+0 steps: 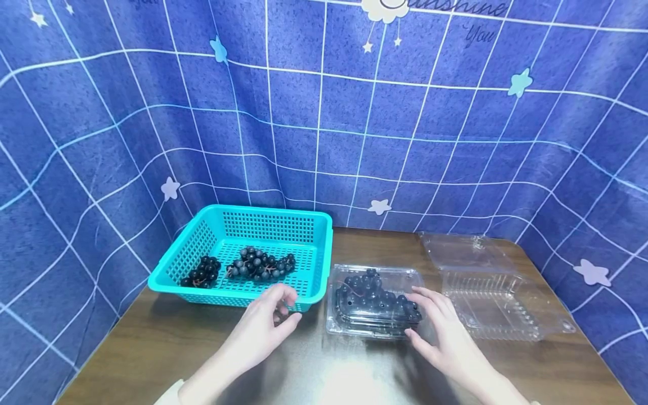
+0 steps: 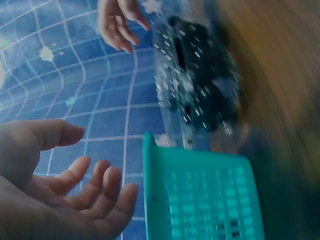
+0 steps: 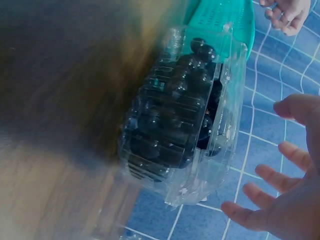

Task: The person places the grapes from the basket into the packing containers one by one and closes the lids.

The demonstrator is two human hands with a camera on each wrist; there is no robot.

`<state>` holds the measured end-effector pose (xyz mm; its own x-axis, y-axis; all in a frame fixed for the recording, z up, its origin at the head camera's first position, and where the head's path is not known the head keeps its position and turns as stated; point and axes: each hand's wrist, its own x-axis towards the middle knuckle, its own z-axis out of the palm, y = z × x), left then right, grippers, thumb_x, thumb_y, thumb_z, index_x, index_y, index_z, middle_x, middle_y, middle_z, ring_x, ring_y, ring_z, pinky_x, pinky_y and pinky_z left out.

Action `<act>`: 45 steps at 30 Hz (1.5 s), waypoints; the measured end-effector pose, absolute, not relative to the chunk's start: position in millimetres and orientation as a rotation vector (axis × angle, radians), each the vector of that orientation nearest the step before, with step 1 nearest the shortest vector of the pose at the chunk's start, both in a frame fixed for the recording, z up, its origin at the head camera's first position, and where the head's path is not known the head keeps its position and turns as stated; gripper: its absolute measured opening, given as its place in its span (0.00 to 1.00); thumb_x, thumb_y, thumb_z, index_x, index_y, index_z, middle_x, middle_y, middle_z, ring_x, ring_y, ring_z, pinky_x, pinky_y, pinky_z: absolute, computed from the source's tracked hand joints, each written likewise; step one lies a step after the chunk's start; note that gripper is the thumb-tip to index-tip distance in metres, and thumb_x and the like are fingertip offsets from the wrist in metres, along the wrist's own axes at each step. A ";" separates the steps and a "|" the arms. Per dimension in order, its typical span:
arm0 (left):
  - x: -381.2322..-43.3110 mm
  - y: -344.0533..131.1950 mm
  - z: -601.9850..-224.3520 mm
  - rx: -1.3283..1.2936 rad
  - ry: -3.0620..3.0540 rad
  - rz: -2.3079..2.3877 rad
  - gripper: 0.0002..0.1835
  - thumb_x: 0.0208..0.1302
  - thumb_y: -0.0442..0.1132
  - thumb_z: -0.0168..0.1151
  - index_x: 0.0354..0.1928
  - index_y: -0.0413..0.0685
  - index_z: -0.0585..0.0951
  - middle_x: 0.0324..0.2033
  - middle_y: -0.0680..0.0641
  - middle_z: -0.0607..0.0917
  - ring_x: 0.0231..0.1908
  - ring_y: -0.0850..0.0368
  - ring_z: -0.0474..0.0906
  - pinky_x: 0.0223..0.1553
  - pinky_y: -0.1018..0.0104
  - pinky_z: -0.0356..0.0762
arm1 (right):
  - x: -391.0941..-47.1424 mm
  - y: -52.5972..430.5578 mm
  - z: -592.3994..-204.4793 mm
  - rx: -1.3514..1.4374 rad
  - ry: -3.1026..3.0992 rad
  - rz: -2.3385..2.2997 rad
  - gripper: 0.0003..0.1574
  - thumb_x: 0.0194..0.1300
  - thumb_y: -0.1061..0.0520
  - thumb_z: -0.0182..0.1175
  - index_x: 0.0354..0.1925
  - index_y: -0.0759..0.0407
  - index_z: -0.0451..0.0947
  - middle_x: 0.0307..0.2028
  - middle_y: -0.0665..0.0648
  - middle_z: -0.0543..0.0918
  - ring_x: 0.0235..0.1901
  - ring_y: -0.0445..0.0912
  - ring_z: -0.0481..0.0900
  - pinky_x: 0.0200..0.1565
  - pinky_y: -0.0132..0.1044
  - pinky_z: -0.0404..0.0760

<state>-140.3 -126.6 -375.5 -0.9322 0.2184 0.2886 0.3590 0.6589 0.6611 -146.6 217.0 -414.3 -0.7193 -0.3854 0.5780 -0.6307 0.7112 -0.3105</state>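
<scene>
A clear plastic clamshell box (image 1: 335,326) with dark grapes (image 1: 372,289) inside sits on the table between the two hands. My right hand (image 1: 445,332) is at the box's right end, fingers spread and loosely bent, holding nothing. In the right wrist view the fingers are apart from the clear box (image 3: 227,107). My left hand (image 1: 265,318) hovers by the near side of the turquoise basket (image 1: 238,301), relaxed, with nothing in it. Several dark grapes (image 1: 260,267) lie in bunches in that basket. Whether the box's lid is fastened I cannot tell.
Another clear clamshell (image 1: 491,306) lies open and empty to the right, its lid (image 1: 466,253) folded back toward the curtain. A blue checked curtain (image 1: 324,135) with stars hangs behind the wooden table (image 1: 298,360).
</scene>
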 end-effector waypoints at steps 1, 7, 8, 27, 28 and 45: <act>-140.8 -128.3 -377.5 -0.469 -2.665 -1.083 0.13 0.54 0.36 0.67 0.40 0.55 0.75 0.34 0.58 0.77 0.35 0.62 0.74 0.35 0.69 0.75 | -146.7 215.9 -413.8 0.790 -2.449 0.690 0.40 0.49 0.55 0.68 0.61 0.53 0.68 0.62 0.55 0.68 0.61 0.52 0.63 0.66 0.25 0.47; -148.1 -139.9 -395.3 -0.513 -2.491 -0.705 0.18 0.49 0.37 0.70 0.43 0.53 0.77 0.41 0.55 0.79 0.41 0.59 0.72 0.41 0.62 0.74 | -149.8 209.3 -417.1 0.888 -2.458 0.648 0.41 0.49 0.52 0.68 0.61 0.50 0.68 0.65 0.54 0.65 0.63 0.52 0.60 0.63 0.43 0.64; -149.6 -141.9 -398.2 -0.521 -2.475 -0.648 0.19 0.49 0.37 0.71 0.44 0.53 0.77 0.41 0.55 0.78 0.41 0.58 0.71 0.42 0.61 0.72 | -150.1 208.4 -418.4 0.902 -2.458 0.644 0.41 0.48 0.52 0.69 0.61 0.50 0.68 0.65 0.54 0.65 0.64 0.52 0.59 0.61 0.48 0.66; -162.4 -156.8 -423.4 -0.662 -2.473 -0.090 0.21 0.54 0.41 0.68 0.51 0.57 0.77 0.44 0.46 0.77 0.48 0.46 0.72 0.47 0.45 0.69 | -153.8 200.0 -436.8 0.887 -2.479 0.376 0.38 0.51 0.47 0.66 0.61 0.43 0.70 0.65 0.56 0.67 0.61 0.56 0.64 0.57 0.68 0.59; -162.9 -156.7 -423.4 -0.667 -2.471 -0.083 0.21 0.53 0.40 0.68 0.51 0.57 0.77 0.44 0.47 0.77 0.47 0.46 0.72 0.46 0.45 0.69 | -153.9 199.8 -437.4 0.881 -2.472 0.361 0.37 0.51 0.47 0.66 0.61 0.43 0.70 0.64 0.57 0.68 0.61 0.56 0.65 0.57 0.68 0.60; -164.4 -146.7 -420.9 -0.576 -2.493 -0.001 0.30 0.46 0.23 0.65 0.51 0.58 0.76 0.42 0.44 0.76 0.43 0.42 0.69 0.41 0.44 0.68 | -157.9 195.3 -439.1 0.838 -2.450 0.319 0.35 0.49 0.49 0.67 0.58 0.43 0.73 0.60 0.56 0.72 0.59 0.56 0.69 0.57 0.65 0.63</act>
